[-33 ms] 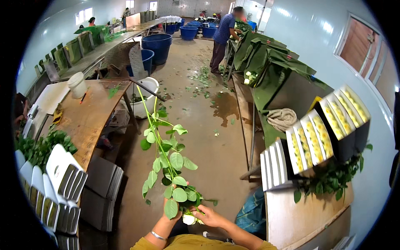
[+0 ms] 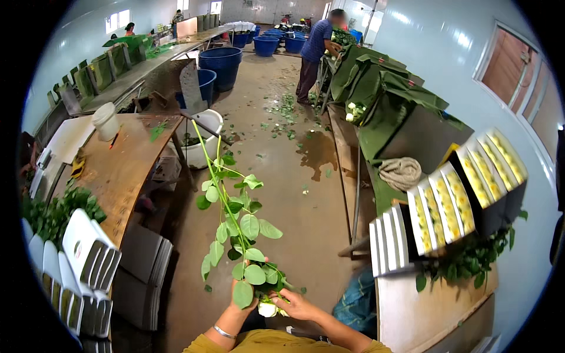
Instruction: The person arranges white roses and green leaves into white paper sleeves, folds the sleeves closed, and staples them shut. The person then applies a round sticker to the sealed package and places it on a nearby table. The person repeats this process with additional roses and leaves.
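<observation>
Leafy flower stems are extending forward over the brown floor, their white blooms sitting nearest the body.
The left hand is gripping the stems, fingers curled closed around them; the right hand is bending its slightly parted fingers against the blooms, though whether it is pinching them cannot be told. Packs of yellow flowers are standing over the right-hand table.

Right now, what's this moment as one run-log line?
left hand: holding leafy stems | right hand: at white blooms | yellow flowers: at right
</observation>
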`<state>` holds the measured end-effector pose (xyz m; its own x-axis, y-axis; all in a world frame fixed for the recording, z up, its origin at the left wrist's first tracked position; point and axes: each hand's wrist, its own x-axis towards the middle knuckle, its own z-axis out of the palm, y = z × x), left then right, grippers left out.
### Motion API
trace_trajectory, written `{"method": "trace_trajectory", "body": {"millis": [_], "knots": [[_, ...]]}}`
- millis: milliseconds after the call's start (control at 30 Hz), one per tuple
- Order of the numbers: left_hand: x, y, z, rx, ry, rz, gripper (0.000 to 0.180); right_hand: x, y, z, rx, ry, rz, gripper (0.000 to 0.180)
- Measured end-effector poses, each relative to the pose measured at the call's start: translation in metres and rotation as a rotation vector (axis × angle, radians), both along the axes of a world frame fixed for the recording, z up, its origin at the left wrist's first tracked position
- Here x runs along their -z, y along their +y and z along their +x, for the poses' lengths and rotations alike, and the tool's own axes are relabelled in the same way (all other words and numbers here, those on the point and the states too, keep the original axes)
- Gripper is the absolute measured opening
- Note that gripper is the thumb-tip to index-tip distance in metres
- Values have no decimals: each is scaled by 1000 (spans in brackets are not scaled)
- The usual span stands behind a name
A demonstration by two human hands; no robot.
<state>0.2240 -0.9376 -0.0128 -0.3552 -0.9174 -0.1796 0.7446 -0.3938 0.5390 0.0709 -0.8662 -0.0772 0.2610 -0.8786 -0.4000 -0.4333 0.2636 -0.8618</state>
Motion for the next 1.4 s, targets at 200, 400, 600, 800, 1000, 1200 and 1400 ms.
{"method": "trace_trajectory", "body": {"millis": [200,400,600,800,1000,1200,1400], "knots": [[-7,-160,-39,74,-40,-56,39,-75,-163,-20,44,-118,-90,33],[-26,-304,-94,233,25,-121,44,-62,-305,-51,227,-198,-502,19],[-14,-472,-161,195,-785,-618,40,-19,-460,-177,290,-247,-483,26],[-21,-597,-234,227,-604,-360,36,-79,-628,-320,656,271,-749,19],[6,-683,-290,435,-580,-292,29,-120,-736,-452,1019,155,-853,37],[37,-796,-368,730,-567,-459,26,-73,-802,-577,1697,41,-597,44],[36,-918,-476,1074,-597,-676,28,-51,-804,-625,1755,125,-143,55]]}}
